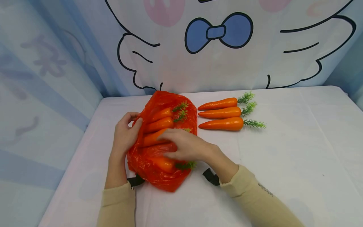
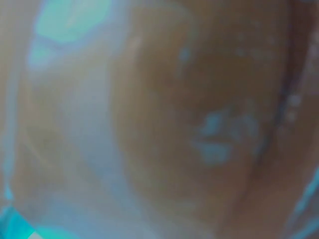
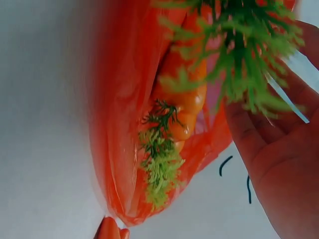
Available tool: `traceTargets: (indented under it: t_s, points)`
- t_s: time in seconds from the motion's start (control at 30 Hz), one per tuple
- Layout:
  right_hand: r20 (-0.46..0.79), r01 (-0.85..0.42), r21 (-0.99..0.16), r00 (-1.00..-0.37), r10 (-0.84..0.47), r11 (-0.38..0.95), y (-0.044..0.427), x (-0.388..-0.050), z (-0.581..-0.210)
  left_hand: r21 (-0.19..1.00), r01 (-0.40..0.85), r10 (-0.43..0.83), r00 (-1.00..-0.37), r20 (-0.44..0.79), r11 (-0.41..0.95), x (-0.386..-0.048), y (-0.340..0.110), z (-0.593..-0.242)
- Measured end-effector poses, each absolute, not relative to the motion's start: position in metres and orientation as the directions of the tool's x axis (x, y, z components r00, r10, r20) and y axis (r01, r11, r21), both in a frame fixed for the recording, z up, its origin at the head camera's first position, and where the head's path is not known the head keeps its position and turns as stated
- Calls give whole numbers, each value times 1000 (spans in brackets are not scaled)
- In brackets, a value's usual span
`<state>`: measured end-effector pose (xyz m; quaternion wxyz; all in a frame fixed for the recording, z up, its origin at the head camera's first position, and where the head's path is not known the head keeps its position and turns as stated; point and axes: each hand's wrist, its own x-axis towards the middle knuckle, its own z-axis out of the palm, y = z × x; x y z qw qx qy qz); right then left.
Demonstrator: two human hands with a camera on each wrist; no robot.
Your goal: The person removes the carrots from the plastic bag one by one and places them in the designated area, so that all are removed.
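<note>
L fingers (image 1: 124,130) tight on 1 bag (image 1: 170,186), R fingers (image 1: 180,140) apart on 1 of 4 vis. carrots (image 1: 159,125) inside, 3 outside (image 1: 224,112)

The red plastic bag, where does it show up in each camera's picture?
Head: the red plastic bag is left of centre.
Left wrist: too blurred to tell whether it appears.
Right wrist: the red plastic bag runs down the picture, left of the right hand.
Landmark shared by head and right wrist: the right hand.

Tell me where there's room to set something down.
The table is open right of the three loose carrots, with a narrower patch left of the left hand. The red bag is crowded: the right hand is over more carrots.
</note>
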<state>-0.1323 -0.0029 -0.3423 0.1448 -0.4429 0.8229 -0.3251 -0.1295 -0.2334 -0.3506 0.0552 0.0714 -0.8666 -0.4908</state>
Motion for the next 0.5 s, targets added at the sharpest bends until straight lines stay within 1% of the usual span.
traceTargets:
  t_s: [0.27, 0.5]
  points:
    - [21, -629, -666, -553, -833, 401, -13, -127, -347, 859, -76, -178, -984, 17, 505, -130, -234, -351]
    - [-7, -639, -647, -541, -841, 416, -17, -123, -353, 859, -44, -167, -985, 48, 510, -130, -233, -353]
